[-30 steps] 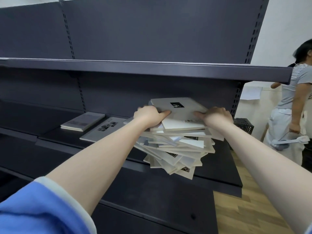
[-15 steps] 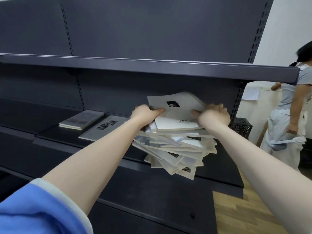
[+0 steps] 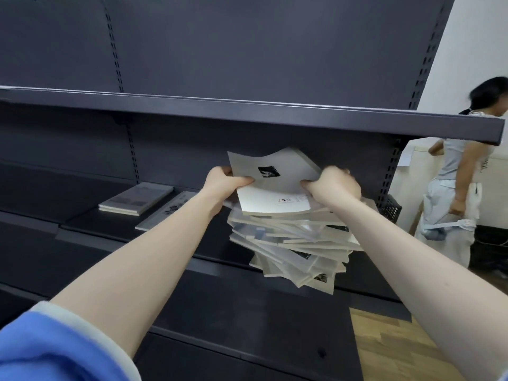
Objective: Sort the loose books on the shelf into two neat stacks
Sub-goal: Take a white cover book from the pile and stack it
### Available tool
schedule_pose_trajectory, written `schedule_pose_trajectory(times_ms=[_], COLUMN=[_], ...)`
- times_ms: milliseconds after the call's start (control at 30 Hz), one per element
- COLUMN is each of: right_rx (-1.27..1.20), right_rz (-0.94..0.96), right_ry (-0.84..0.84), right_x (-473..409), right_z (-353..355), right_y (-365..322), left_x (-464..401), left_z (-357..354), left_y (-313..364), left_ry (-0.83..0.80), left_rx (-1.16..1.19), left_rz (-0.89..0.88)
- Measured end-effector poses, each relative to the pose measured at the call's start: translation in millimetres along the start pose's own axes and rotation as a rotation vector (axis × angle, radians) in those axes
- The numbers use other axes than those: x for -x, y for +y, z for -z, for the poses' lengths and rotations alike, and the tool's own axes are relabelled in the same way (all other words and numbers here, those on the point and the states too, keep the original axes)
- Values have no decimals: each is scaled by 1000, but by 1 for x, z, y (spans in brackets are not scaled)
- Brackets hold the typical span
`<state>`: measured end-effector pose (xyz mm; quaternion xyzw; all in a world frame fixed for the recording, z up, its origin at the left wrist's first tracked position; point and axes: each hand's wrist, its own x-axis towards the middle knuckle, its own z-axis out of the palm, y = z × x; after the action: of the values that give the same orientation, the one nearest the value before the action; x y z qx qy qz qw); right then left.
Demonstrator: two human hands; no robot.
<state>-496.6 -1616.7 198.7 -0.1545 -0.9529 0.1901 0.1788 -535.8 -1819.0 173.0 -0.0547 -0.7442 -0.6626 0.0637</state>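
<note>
A messy pile of several pale books (image 3: 297, 243) sits on the dark shelf (image 3: 90, 224), fanned out at odd angles and overhanging its front edge. The top book (image 3: 272, 188), pale grey with a small black picture, is tilted up off the pile. My left hand (image 3: 222, 182) grips its left edge and my right hand (image 3: 334, 185) grips its right edge, thumbs on the cover. Further left on the shelf lie a small grey stack of books (image 3: 136, 199) and a single flat book (image 3: 167, 213), partly hidden by my left forearm.
An upper shelf (image 3: 247, 114) juts out just above the lifted book. A lower shelf (image 3: 247, 312) lies below. A black crate (image 3: 391, 209) stands at the shelf's right end. Another person (image 3: 456, 188) stands at the right on the wooden floor (image 3: 390, 350).
Both hands have raised the top book, tilting its far edge up off the pile. The person at the right has shifted slightly.
</note>
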Motion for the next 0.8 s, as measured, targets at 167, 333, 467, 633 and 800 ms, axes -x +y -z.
schedule_pose_trajectory(times_ms=[167, 333, 467, 633, 800], right_rx=[-45, -43, -65, -168, -613], right_rz=[-22, -19, -18, 1, -29], right_ry=[-9, -5, -14, -125, -317], right_x=[19, 49, 73, 96, 108], right_z=[-15, -45, -76, -122, -153], right_y=[-52, -125, -176, -216, -220], left_x=[-2, -6, -9, -8, -6], left_z=[56, 135, 197, 256, 289], left_y=[-9, -31, -53, -78, -100], left_ry=[-15, -44, -19, 36, 81], left_rx=[48, 114, 160, 181, 196], left_rz=[-35, -34, -2, 67, 118])
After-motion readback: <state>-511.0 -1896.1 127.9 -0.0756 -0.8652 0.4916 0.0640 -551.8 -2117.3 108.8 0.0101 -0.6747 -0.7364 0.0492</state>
